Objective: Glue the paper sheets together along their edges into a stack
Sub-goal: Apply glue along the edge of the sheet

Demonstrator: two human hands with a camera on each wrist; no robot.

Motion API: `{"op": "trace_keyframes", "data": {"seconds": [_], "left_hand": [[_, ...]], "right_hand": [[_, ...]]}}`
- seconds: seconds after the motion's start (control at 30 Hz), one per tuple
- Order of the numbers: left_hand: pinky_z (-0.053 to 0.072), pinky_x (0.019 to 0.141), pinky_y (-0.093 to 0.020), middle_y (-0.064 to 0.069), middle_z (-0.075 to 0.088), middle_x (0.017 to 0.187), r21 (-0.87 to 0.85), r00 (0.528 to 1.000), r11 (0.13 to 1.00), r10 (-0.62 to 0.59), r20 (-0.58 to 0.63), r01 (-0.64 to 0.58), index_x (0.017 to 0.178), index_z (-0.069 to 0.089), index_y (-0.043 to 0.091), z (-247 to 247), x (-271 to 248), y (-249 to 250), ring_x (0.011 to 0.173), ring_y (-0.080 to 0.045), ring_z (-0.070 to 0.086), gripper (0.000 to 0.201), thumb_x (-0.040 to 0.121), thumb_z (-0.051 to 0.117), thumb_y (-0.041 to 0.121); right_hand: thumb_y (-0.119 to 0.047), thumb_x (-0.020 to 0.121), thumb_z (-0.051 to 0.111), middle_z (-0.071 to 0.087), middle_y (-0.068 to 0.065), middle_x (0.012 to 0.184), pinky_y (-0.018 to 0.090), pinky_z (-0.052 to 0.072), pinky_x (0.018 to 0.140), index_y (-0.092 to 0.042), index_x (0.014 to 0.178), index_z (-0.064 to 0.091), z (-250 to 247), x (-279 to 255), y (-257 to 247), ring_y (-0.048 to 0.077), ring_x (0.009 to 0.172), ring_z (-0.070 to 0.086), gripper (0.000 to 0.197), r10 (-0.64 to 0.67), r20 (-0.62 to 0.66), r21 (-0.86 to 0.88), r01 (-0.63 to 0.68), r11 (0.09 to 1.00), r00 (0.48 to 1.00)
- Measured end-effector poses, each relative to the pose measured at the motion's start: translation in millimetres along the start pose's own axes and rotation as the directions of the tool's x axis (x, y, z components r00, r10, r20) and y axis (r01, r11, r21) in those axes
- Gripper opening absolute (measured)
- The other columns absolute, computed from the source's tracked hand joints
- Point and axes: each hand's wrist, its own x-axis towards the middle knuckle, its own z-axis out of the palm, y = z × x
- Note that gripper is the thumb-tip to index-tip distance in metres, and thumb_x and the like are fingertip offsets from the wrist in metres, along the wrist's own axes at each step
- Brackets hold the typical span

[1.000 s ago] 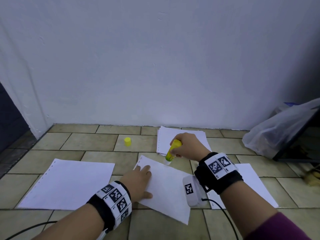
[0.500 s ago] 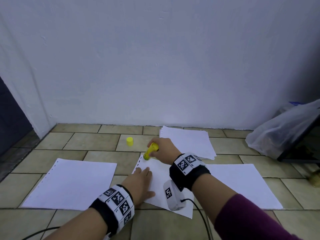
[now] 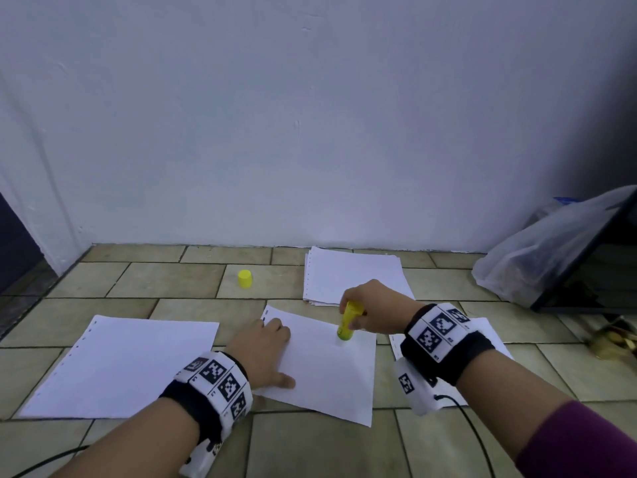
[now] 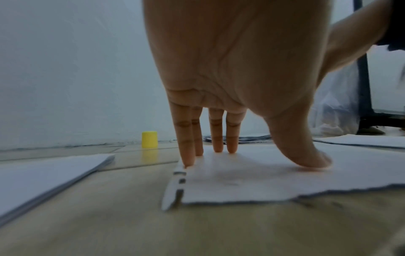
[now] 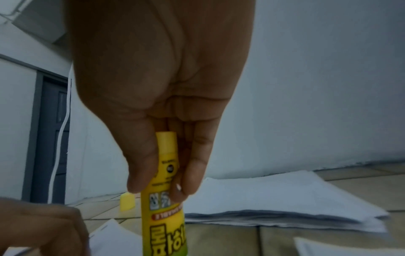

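left hand (image 3: 263, 353) spread flat on the middle sheet (image 3: 331, 374), fingers (image 4: 186, 138) straight and pressing down near the punched left edge, thumb out to the side, gripping nothing. right hand (image 3: 374, 312) curled round the glue stick (image 3: 348, 320), thumb and fingertips pinching the barrel partway up, stick near upright with its tip down on the sheet close to the far right edge. whether the tip actually meets the paper i cannot tell; the wrist view cuts it off. the sheet lies skewed on the floor tiles (image 3: 310, 443), and in the left wrist view its punched strip curls up a little by the little finger. risks as i judge them: the holding hand sits on the left side only, so a hard drag of the stick on the right could slide, buckle or tear the sheet there; the stroke could run off the edge and glue the paper to the tile; a thin or broken line would leave the edge loose once stacked. outward: yellow cap (image 3: 245, 279) standing apart on a tile beyond, so the stick stays open to drying. a pile of sheets (image 3: 351, 274) near the wall just beyond the right hand, a stack (image 3: 117, 367) to the left that shows several layers in the wrist view, another sheet (image 3: 496, 343) partly hidden under the right wrist. plastic bag (image 3: 537, 257) and dark frame (image 3: 586, 267) off to the right.
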Motion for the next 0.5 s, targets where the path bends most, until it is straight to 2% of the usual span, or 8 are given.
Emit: {"op": "trace_keyframes", "data": {"seconds": [0.1, 0.2, 0.3, 0.37, 0.4, 0.43, 0.5], "left_hand": [[0.038, 0.098, -0.029, 0.003, 0.039, 0.138, -0.074, 1.000, 0.997, 0.018, 0.005, -0.018, 0.136, 0.039, 0.021, -5, 2, -7, 0.124, -0.018, 0.039, 0.058, 0.089, 0.060, 0.048], [0.036, 0.099, -0.026, 0.003, 0.035, 0.139, -0.132, 1.000, 0.991, 0.030, 0.000, -0.030, 0.137, 0.039, 0.026, -3, 4, -15, 0.130, -0.015, 0.032, 0.053, 0.090, 0.062, 0.031], [0.036, 0.098, -0.028, 0.001, 0.027, 0.142, -0.104, 1.000, 0.995, 0.010, -0.013, -0.012, 0.137, 0.039, 0.031, 0, 2, -20, 0.135, -0.016, 0.020, 0.056, 0.087, 0.063, 0.037], [0.034, 0.105, -0.031, 0.001, 0.021, 0.148, -0.117, 1.000, 0.993, -0.003, -0.007, 0.002, 0.139, 0.035, 0.029, 3, 1, -24, 0.139, -0.018, 0.015, 0.065, 0.084, 0.065, 0.046], [0.032, 0.108, -0.032, 0.001, 0.019, 0.150, -0.131, 1.000, 0.991, -0.007, 0.012, 0.008, 0.142, 0.031, 0.026, 4, 0, -25, 0.140, -0.018, 0.015, 0.072, 0.083, 0.065, 0.049], [0.030, 0.110, -0.032, 0.002, 0.018, 0.152, -0.138, 0.999, 0.990, -0.009, 0.032, 0.013, 0.146, 0.026, 0.022, 6, 0, -26, 0.140, -0.017, 0.016, 0.079, 0.083, 0.064, 0.054], [0.027, 0.113, -0.032, 0.003, 0.016, 0.155, -0.132, 0.998, 0.991, -0.009, 0.055, 0.016, 0.149, 0.020, 0.018, 7, -1, -29, 0.141, -0.016, 0.018, 0.089, 0.082, 0.061, 0.061]], "right_hand": [[-0.020, 0.088, 0.064, 0.047, -0.002, 0.094, 0.018, 0.035, 0.061, -0.016, 0.116, 0.060, -3, -10, 15, 0.011, 0.085, 0.043, 0.029, 0.043, 0.018, -0.026, -0.043, 0.999, 0.999], [-0.022, 0.087, 0.064, 0.048, -0.003, 0.095, 0.018, 0.038, 0.061, -0.017, 0.112, 0.061, -3, -14, 24, 0.012, 0.085, 0.046, 0.026, 0.073, 0.032, -0.033, -0.072, 0.997, 0.997], [-0.020, 0.083, 0.067, 0.053, -0.005, 0.089, 0.020, 0.044, 0.064, -0.020, 0.099, 0.063, -7, -13, 31, 0.013, 0.081, 0.053, 0.018, 0.107, 0.033, -0.008, -0.107, 0.994, 0.994], [-0.014, 0.079, 0.068, 0.061, -0.003, 0.076, 0.020, 0.047, 0.061, -0.017, 0.084, 0.058, -13, -13, 33, 0.011, 0.065, 0.061, 0.012, 0.163, -0.040, 0.217, -0.151, 0.964, 0.986], [-0.012, 0.079, 0.067, 0.064, -0.001, 0.068, 0.020, 0.048, 0.058, -0.013, 0.081, 0.055, -14, -12, 32, 0.012, 0.057, 0.063, 0.012, 0.206, -0.095, 0.394, -0.154, 0.906, 0.974], [-0.010, 0.081, 0.065, 0.065, 0.003, 0.064, 0.021, 0.049, 0.056, -0.009, 0.080, 0.052, -16, -11, 29, 0.014, 0.052, 0.064, 0.013, 0.252, -0.145, 0.580, -0.124, 0.805, 0.957], [-0.008, 0.087, 0.059, 0.061, 0.013, 0.065, 0.025, 0.052, 0.053, -0.004, 0.082, 0.048, -16, -6, 17, 0.020, 0.048, 0.062, 0.012, 0.332, -0.153, 0.874, -0.029, 0.485, 0.931]]}}
